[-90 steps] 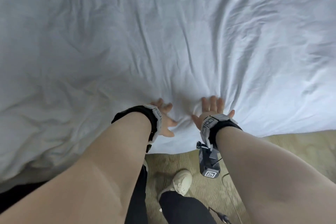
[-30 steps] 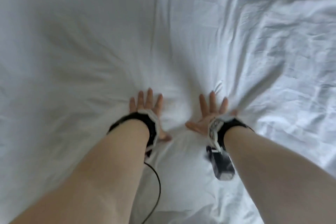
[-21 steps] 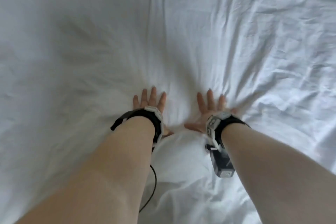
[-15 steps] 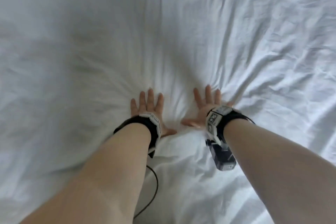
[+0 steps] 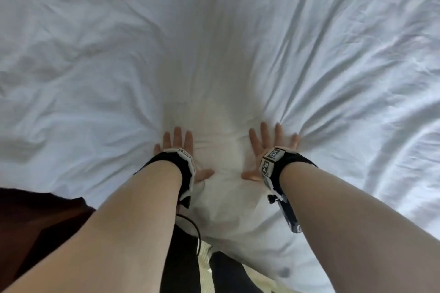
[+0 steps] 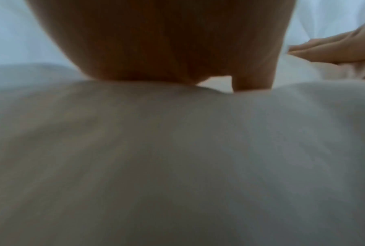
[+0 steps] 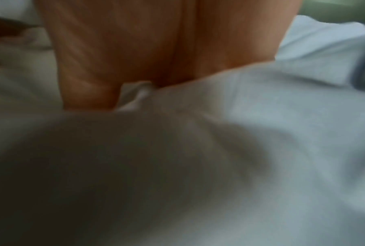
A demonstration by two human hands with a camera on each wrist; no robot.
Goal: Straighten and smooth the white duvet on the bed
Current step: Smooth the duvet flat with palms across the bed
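Note:
The white duvet (image 5: pixel 214 43) fills the head view, creased in lines that fan out from my hands. My left hand (image 5: pixel 177 144) lies flat on it with fingers straight and thumb out to the right. My right hand (image 5: pixel 271 141) presses flat beside it, fingers spread, thumb pointing left. A smoother strip of cloth runs between them. In the left wrist view the palm (image 6: pixel 160 41) rests on blurred duvet (image 6: pixel 177 158), with the right hand's fingers (image 6: pixel 333 50) at the far right. The right wrist view shows the palm (image 7: pixel 156 46) on the cloth (image 7: pixel 261 141).
The duvet's near edge (image 5: pixel 262 264) hangs over the bedside by my dark trousers (image 5: pixel 228 276), with pale carpet (image 5: pixel 204 269) below. A dark cloth (image 5: pixel 35 226) lies at the lower left. A black cable (image 5: pixel 196 231) dangles from the left wristband.
Both hands have slid back toward the near edge of the bed, staying flat and drawing a little further apart. The carpet and my legs have come into view again.

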